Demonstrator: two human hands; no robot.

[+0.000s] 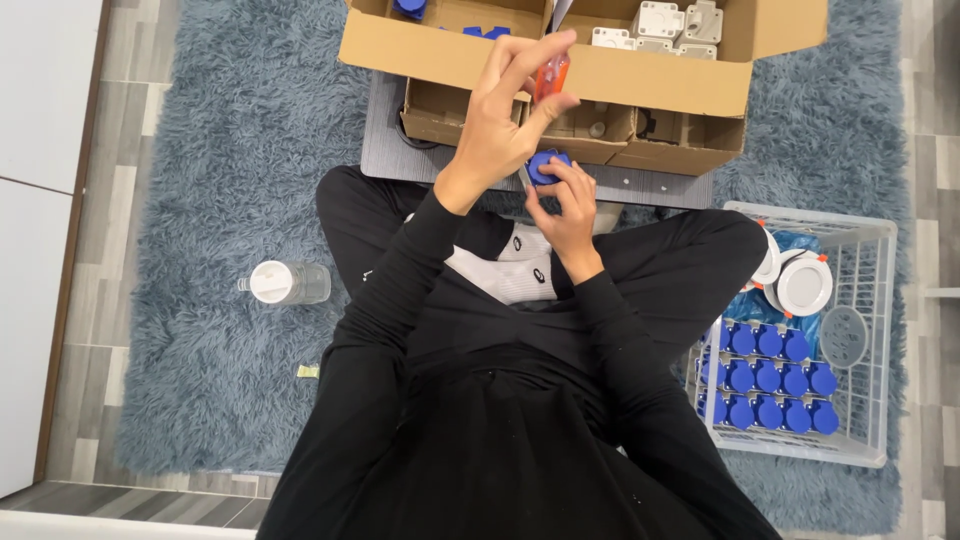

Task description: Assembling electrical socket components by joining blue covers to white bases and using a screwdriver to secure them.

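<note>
The person was seen from above, seated cross-legged, both arms clad in black sleeves and extended forward over the lap. The left hand (505, 125) was raised higher and further forward, its wrist bent upward; the index finger was stretched out straight while the thumb and remaining fingers were curled closed in a grip. The right hand (566, 210) was held lower and nearer the body, just beside the left wrist, its fingers bent inward in a closed pinch. Both forearms were angled inward, so that the hands were brought almost together.
</note>
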